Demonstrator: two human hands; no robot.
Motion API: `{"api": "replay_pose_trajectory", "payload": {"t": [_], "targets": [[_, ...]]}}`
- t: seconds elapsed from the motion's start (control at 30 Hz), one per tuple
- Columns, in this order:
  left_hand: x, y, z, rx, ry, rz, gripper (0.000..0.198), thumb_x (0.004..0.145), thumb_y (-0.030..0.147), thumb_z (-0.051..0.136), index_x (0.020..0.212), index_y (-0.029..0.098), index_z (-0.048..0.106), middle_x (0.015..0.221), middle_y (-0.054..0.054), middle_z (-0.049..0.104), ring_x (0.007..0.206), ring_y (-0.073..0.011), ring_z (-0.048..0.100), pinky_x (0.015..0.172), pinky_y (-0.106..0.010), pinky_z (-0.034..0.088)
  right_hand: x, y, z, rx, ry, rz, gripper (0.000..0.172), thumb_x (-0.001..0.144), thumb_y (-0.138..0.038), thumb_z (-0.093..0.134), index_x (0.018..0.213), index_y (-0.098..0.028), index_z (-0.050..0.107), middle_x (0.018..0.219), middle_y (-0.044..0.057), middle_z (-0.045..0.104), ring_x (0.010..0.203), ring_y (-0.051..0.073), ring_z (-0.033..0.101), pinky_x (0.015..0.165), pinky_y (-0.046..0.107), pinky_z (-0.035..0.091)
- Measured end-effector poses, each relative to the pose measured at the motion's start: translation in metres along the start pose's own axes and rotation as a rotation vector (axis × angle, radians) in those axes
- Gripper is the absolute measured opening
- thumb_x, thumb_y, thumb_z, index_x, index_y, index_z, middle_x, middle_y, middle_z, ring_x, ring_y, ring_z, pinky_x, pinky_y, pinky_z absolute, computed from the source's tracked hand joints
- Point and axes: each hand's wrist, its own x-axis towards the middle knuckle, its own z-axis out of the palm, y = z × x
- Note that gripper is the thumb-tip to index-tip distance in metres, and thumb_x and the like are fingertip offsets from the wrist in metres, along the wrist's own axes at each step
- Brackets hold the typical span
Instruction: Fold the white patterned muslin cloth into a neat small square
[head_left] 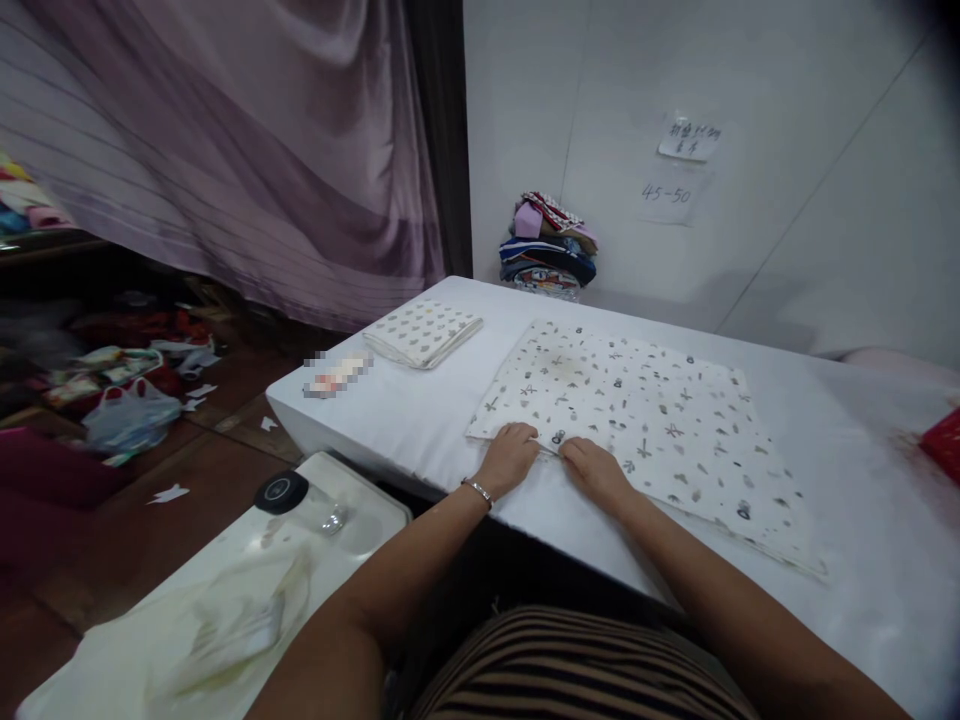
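While the left hand [513, 458] and right hand [596, 473] pinch the near edge of the printed cloth [645, 405], an uneven tug by either could skew or crease it. The cloth lies flat on the white bench [409, 410], stretching mainly toward one to three o'clock from the left hand, eleven to three from the right.

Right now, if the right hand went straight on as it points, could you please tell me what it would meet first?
Most likely the left hand, just ahead of the right hand at the near edge of the patterned cloth, though depth is unclear.
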Motion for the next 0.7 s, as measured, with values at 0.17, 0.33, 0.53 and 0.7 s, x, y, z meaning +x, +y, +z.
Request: {"api": "replay_pose_trajectory", "payload": {"t": [0.17, 0.33, 0.53, 0.7], "targets": [[-0.005, 0.000, 0.001, 0.038, 0.013, 0.012, 0.014, 0.087, 0.016, 0.051, 0.078, 0.017, 0.062, 0.093, -0.004, 0.060, 0.091, -0.0184, 0.050, 0.081, -0.034, 0.039, 0.002, -0.001, 0.002, -0.028, 0.009, -0.058, 0.028, 0.090, -0.014, 0.037, 0.107, -0.019, 0.060, 0.105, 0.009, 0.061, 0.096, 0.020, 0.052, 0.082, 0.032, 0.042], [-0.005, 0.000, 0.001, 0.061, 0.002, 0.017, 0.013, 0.088, 0.016, 0.050, 0.079, 0.017, 0.060, 0.086, -0.003, 0.059, 0.088, -0.0180, 0.049, 0.081, -0.034, 0.038, 0.007, -0.005, 0.005, -0.039, 0.000, -0.017, 0.027, 0.092, -0.019, 0.038, 0.110, -0.019, 0.059, 0.108, 0.010, 0.061, 0.099, 0.020, 0.051, 0.085, 0.034, 0.041], [-0.004, 0.001, 0.000, 0.060, -0.007, 0.007, 0.012, 0.088, 0.016, 0.049, 0.079, 0.017, 0.059, 0.083, -0.003, 0.059, 0.086, -0.0182, 0.049, 0.081, -0.034, 0.038, 0.016, -0.014, 0.007, -0.093, -0.015, 0.013, 0.021, 0.092, -0.020, 0.043, 0.102, -0.018, 0.061, 0.103, 0.009, 0.062, 0.095, 0.021, 0.052, 0.080, 0.031, 0.041], [-0.005, 0.001, 0.000, 0.050, -0.026, -0.012, 0.013, 0.088, 0.016, 0.048, 0.079, 0.017, 0.057, 0.082, -0.004, 0.058, 0.086, -0.0188, 0.049, 0.080, -0.035, 0.038, 0.020, -0.017, 0.014, -0.051, 0.026, 0.033, 0.022, 0.092, -0.020, 0.043, 0.103, -0.017, 0.061, 0.099, 0.009, 0.061, 0.094, 0.020, 0.053, 0.081, 0.030, 0.041]]}}
